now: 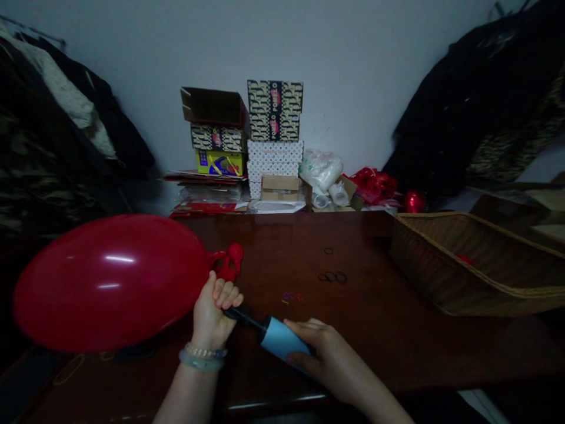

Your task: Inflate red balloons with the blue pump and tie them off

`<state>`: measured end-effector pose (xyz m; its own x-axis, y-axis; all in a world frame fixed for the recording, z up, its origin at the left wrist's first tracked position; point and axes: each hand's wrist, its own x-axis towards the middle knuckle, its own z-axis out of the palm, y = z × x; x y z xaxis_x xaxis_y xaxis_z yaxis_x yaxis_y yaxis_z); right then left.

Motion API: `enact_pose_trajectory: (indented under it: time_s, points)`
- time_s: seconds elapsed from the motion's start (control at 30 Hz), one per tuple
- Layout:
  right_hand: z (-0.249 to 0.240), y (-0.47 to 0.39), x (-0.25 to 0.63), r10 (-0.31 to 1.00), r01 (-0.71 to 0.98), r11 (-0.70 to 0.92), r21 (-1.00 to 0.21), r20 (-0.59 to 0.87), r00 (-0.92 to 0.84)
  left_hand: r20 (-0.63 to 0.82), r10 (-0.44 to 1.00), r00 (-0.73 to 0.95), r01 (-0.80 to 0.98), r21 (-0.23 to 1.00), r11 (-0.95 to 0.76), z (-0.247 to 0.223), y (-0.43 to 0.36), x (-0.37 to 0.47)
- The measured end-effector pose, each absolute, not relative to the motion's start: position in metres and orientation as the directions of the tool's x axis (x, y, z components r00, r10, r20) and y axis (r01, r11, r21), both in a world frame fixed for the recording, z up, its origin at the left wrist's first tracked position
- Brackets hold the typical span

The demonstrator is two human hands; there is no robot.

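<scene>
Gripping slim black rod [251, 318] in left hand [217, 301] beside oval red rubber balloon [110, 282], likely to trap air; clasping light-blue pump cylinder [281, 339] in right hand [327, 347].

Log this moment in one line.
left hand: closed at black pump end; right hand: gripping blue pump body; red balloon: inflated, beside left hand; wicker basket: at right

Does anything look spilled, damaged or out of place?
Nothing looks damaged or spilled; the red balloon by the left hand looks taut. Only the black rings and small colored bits seem untidy, lying loose on the table.
</scene>
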<state>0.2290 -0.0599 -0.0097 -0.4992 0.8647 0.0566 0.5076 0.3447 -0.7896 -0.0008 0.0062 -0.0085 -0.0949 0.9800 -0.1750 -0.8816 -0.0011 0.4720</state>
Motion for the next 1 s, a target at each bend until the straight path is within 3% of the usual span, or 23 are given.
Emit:
enact_pose_trajectory:
  time_s: [0.43, 0.73, 1.0]
  points:
    - [-0.004, -0.057, 0.242, 0.867, 0.543, 0.309, -0.781, -0.003, -0.498, -0.183, 0.974, -0.133, -0.878, 0.478, -0.03, -0.007, 0.008, -0.008]
    - [-0.007, -0.066, 0.211, 0.886, 0.526, 0.312, -0.791, 0.042, -0.462, -0.237, 0.971, -0.027, -0.884, 0.46, 0.087, -0.019, 0.001, 0.012]
    - [-0.009, -0.06, 0.224, 0.873, 0.506, 0.324, -0.8, 0.048, -0.485, -0.215, 0.973, -0.081, -0.877, 0.479, 0.033, -0.013, 0.005, 0.004]
